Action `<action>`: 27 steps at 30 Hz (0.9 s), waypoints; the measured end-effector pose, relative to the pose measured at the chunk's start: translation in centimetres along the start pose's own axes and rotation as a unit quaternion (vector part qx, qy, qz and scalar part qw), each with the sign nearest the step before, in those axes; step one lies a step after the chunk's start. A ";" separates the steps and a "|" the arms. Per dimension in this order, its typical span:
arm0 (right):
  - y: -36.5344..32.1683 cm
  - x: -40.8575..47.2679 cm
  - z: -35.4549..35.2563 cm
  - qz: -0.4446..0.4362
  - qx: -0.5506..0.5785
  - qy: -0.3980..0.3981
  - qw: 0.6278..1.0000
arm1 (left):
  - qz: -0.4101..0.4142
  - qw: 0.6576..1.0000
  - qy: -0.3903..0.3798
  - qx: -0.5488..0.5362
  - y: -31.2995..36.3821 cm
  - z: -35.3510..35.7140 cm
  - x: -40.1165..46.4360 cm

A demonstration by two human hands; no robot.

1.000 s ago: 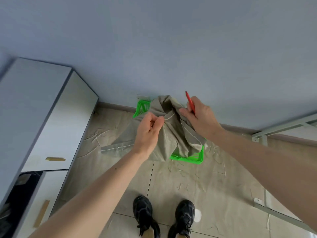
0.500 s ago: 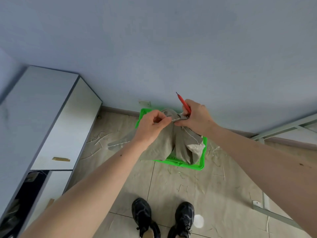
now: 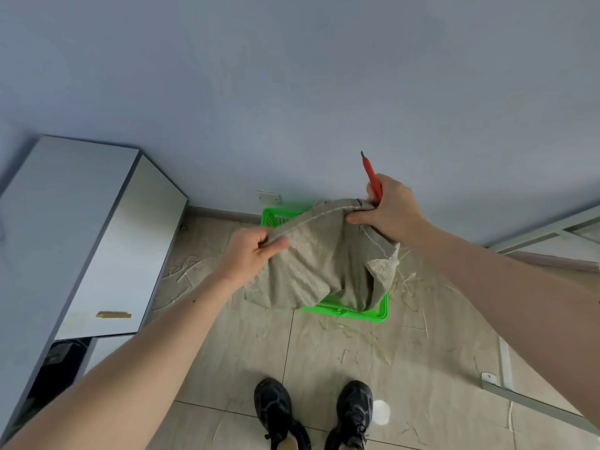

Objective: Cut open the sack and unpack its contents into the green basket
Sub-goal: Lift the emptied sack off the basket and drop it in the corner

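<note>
A grey-beige woven sack (image 3: pixel 319 264) hangs over the green basket (image 3: pixel 354 313), which stands on the floor by the wall. My left hand (image 3: pixel 251 251) pinches the sack's stitched top edge at its left end. My right hand (image 3: pixel 391 214) grips the same edge at its right end and also holds a red utility knife (image 3: pixel 370 173), blade pointing up. The edge is stretched taut between both hands. The sack hides most of the basket's inside, so what lies in it cannot be seen.
A white cabinet (image 3: pixel 107 241) lies along the left wall. A grey metal frame (image 3: pixel 532 401) runs along the floor at the right. Loose straw fibres (image 3: pixel 409 284) litter the tiles around the basket. My black shoes (image 3: pixel 311 414) stand just in front of it.
My hands have moved apart along the sack's top edge, pulling it taut. The right hand with the knife went right, the left hand lower and left.
</note>
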State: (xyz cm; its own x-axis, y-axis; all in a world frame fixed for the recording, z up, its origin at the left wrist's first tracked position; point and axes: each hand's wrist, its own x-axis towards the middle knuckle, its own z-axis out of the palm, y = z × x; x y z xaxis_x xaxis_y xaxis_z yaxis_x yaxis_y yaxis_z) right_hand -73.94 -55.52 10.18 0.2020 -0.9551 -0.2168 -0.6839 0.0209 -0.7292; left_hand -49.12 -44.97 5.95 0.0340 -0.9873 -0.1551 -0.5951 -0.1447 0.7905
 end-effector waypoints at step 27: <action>-8.6 2.8 -3.9 -0.103 0.069 0.082 0.989 | -0.134 0.942 0.130 -0.278 13.8 -2.4 9.2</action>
State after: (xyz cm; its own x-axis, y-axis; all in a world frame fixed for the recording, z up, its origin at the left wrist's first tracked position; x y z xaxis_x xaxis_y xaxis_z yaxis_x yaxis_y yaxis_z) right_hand -70.18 -59.54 18.36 0.2023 -0.9783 0.0453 -0.5365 -0.1494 -0.8306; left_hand -55.07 -56.24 16.90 0.3629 -0.8820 -0.3006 -0.0261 -0.3321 0.9429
